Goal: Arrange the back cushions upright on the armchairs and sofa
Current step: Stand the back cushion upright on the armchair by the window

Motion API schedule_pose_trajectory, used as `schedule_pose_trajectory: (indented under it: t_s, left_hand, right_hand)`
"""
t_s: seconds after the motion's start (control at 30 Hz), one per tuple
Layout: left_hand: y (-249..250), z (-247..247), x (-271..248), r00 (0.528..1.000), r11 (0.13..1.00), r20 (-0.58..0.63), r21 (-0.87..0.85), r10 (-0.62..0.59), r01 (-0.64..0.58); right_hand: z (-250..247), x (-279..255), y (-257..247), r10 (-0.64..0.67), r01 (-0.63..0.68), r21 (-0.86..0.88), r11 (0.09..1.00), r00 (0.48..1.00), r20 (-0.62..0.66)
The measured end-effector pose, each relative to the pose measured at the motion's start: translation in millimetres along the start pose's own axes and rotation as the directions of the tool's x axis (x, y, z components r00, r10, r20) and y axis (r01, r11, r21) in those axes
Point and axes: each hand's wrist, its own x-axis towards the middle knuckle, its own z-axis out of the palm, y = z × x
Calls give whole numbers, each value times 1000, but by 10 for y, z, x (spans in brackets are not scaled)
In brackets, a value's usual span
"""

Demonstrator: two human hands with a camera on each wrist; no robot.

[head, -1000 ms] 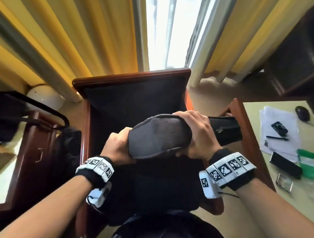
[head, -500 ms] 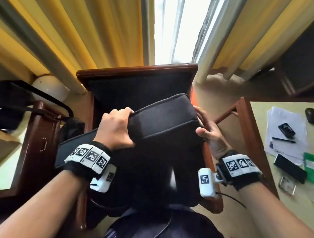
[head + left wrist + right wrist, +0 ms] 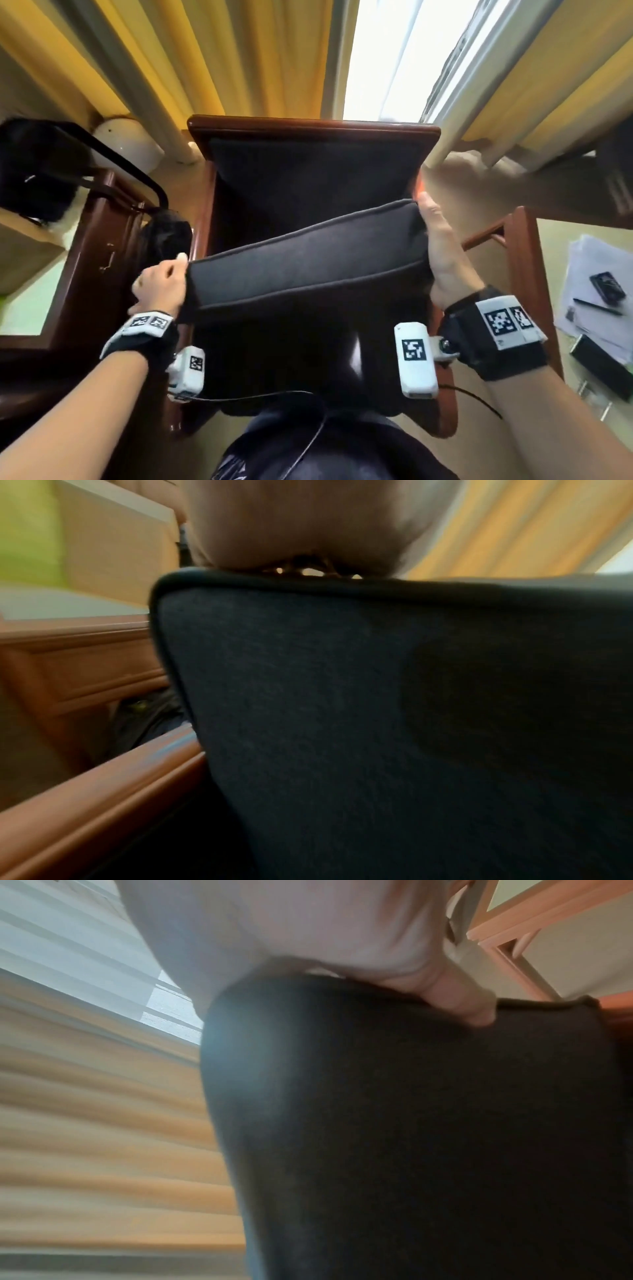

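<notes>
Left hand (image 3: 161,286) and right hand (image 3: 442,253) gripping dark cushion (image 3: 308,263) ends above armchair (image 3: 311,126); tilted, could slump forward if released.

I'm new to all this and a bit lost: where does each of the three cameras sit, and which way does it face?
Head: on the head, looking down at the dark wooden armchair; both forearms, left hand, right hand.
Left wrist: under the left hand, along the dark grey fabric back cushion.
Right wrist: under the right hand, facing the yellow curtains.
All share the cushion.
</notes>
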Motion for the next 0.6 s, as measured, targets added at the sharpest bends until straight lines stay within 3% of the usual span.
schedule_pose_trajectory:
  t_s: [0.07,0.13,0.2,0.27,0.37,0.47,0.6]
  left_hand:
    - [-192,-7,169,983,972,72,-154,-167,176]
    - [-281,17,278,953,887,120,-348,-279,303]
    - [-232,3,240,928,806,144,-463,-343,369]
    - [-130,-38,175,925,794,152,-477,-348,377]
    - [-14,-160,209,929,801,42,-494,-367,339]
    - [272,-486,317,972,855,-65,-492,-225,165]
    - [845,-891,308,952,836,-246,-548,-184,21]
  right_hand:
    - [1,-21,23,45,-45,0,999,999,-7]
    - [-27,-10,57,67,-67,10,998,998,4]
    - [-42,-46,48,60,-60,9,998,998,12]
    - [-47,-63,11,30,-30,7,1000,1000,10]
    - [-102,-55,-172,-13,12,72,997,1000,11]
    - [-241,-6,-383,-45,45,159,986,999,-3]
    - [-359,43,-500,-124,126,247,961,992,-22]
